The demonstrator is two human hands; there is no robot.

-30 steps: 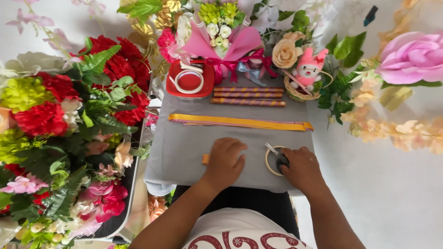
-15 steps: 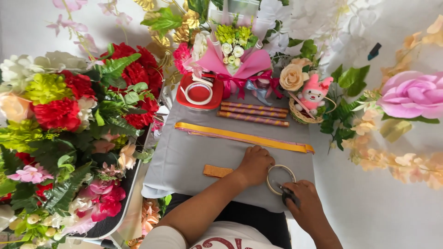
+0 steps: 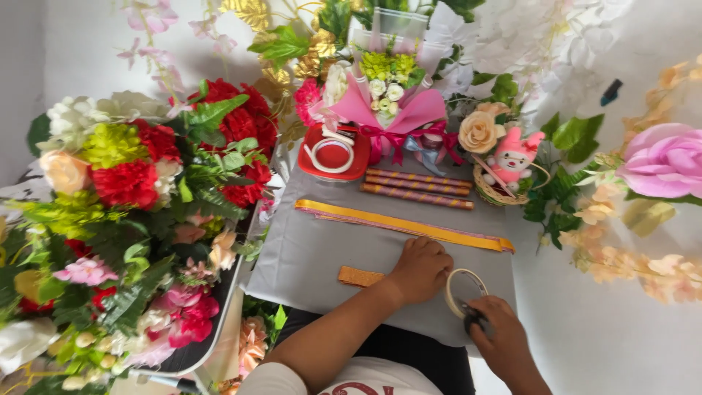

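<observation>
My left hand [image 3: 420, 269] is pressing down, fingers curled, on an orange strip [image 3: 360, 276] lying on the grey sheet [image 3: 322, 252] over the tabletop. My right hand [image 3: 497, 340] is pinching a tape roll [image 3: 463, 291] just beside it, below the yellow ribbon [image 3: 402, 225].

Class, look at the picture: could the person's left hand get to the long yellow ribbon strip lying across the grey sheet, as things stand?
Probably yes. The left hand rests on the grey sheet just short of the yellow ribbon strip, with only bare sheet between them. The right hand is off to the side with the tape roll.
</observation>
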